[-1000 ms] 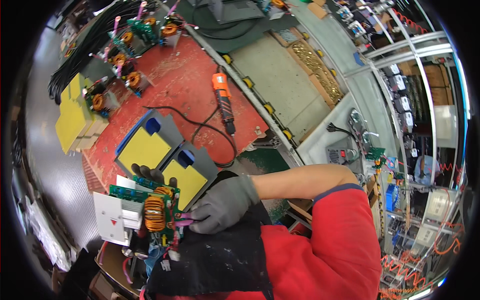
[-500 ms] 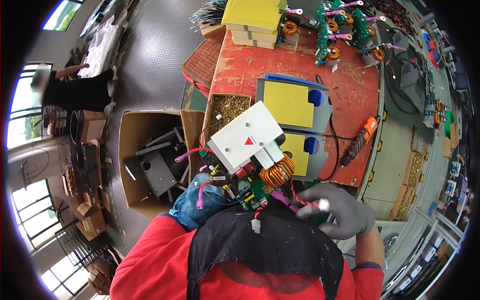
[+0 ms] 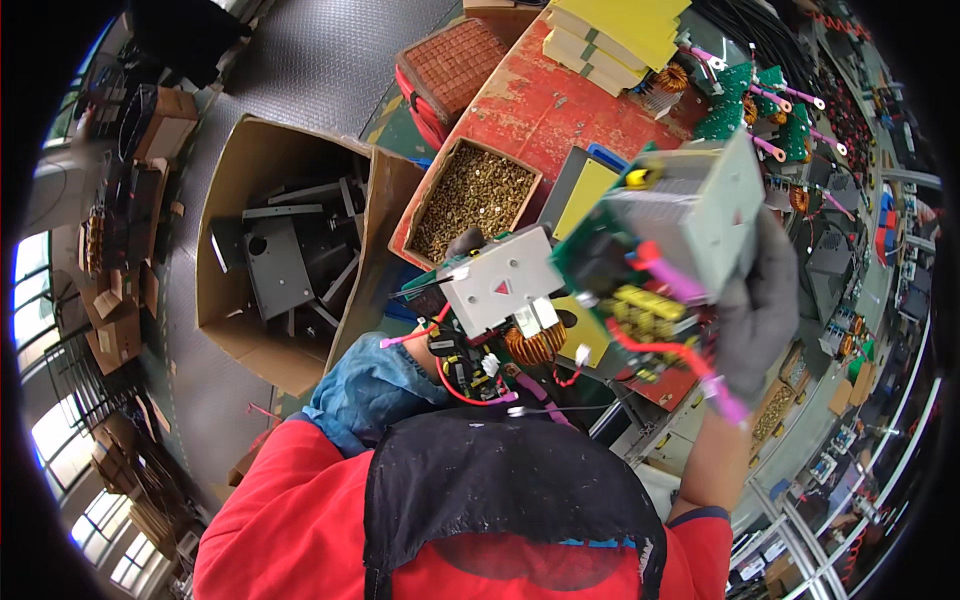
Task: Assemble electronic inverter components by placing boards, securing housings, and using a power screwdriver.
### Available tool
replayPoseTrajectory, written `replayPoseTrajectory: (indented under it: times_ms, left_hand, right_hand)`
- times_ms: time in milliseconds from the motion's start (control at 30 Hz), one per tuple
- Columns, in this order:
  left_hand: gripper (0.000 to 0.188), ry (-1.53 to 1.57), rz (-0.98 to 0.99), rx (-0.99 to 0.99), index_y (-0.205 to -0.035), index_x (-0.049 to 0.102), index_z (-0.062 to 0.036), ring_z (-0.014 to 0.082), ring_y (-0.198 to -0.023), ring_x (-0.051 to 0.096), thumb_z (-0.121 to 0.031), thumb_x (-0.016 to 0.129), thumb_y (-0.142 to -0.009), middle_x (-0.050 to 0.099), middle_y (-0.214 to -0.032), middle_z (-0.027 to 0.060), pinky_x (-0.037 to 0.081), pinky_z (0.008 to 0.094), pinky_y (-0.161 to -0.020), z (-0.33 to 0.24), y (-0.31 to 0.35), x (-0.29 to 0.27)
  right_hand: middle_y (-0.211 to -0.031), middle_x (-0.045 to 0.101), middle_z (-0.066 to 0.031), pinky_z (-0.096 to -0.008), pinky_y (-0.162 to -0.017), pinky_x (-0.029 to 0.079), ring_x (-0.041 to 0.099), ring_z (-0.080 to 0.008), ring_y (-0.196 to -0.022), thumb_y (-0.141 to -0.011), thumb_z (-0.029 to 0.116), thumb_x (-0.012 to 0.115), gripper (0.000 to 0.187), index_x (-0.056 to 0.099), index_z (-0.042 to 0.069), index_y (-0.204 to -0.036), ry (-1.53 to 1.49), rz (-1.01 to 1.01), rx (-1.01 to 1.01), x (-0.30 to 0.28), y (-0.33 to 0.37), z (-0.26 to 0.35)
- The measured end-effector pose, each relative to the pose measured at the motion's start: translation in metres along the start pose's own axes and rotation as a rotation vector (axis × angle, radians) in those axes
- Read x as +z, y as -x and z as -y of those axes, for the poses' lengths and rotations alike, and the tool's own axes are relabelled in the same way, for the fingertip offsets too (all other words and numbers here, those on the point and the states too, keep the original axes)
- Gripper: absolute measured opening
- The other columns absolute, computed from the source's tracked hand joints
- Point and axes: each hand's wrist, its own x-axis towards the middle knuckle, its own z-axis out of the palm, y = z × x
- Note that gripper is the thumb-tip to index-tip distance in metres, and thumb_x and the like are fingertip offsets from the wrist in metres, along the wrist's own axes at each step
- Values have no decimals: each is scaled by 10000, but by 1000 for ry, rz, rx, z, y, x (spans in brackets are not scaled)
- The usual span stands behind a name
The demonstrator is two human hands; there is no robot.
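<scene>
The grey-gloved right hand [image 3: 765, 300] grips a green circuit-board assembly with a pale metal plate [image 3: 670, 225]; apart from it, the mostly hidden left hand [image 3: 466, 242] holds a similar white-plated, copper-coiled assembly [image 3: 505, 285] beside a scuffed red worktop [image 3: 515, 115]. Nearby: a cardboard tray of brass-coloured fasteners [image 3: 478, 205], stacked yellow sheets [image 3: 625, 28], an open brown carton [image 3: 225, 270], grey textured flooring [image 3: 320, 60].

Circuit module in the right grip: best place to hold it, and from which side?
I'd take the circuit module by the right edge of its pale plate, coming from the right, where the right grip is. That edge is flat and bare; the opposite side is green board, and a loose red wire runs across the lower end.
</scene>
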Motion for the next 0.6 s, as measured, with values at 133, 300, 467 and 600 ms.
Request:
replayPoseTrajectory:
  times_ms: [133, 300, 467, 600]
  left_hand:
    - [619, -144, -132, 294, -1445, 415, -121, 391, -1238, 541, -530, 397, -980, 516, -1382, 191, 357, 684, -1036, -18, 38, -7]
    - [533, -397, 64, 578, -1489, 327, -165, 297, -1281, 501, -395, 430, -1020, 459, -1446, 123, 385, 642, -1053, -42, 69, -15]
    - [576, -438, 153, 610, -1515, 289, -172, 303, -1343, 449, -433, 412, -1016, 453, -1470, 123, 315, 639, -1102, -57, 78, -18]
    - [556, -395, 80, 568, -1482, 356, -167, 291, -1327, 464, -430, 453, -1002, 476, -1440, 131, 372, 643, -1060, -57, 75, -19]
  right_hand:
    - [-1301, 542, -125, -335, -1030, 410, 537, -207, -1188, -950, 196, 620, 524, 448, -53, -1378, 131, 121, -111, -36, -50, -56]
    - [-1238, 611, -182, -357, -971, 465, 602, -278, -1152, -856, 72, 632, 472, 535, 9, -1313, 543, 321, -77, -19, -43, -126]
    - [-1195, 616, -180, -372, -939, 480, 609, -323, -1117, -862, 99, 641, 441, 551, 20, -1287, 550, 263, -101, 18, -30, -151]
    - [-1190, 619, -173, -375, -933, 481, 612, -330, -1102, -866, 99, 635, 432, 553, 21, -1283, 516, 254, -64, 29, -30, -152]
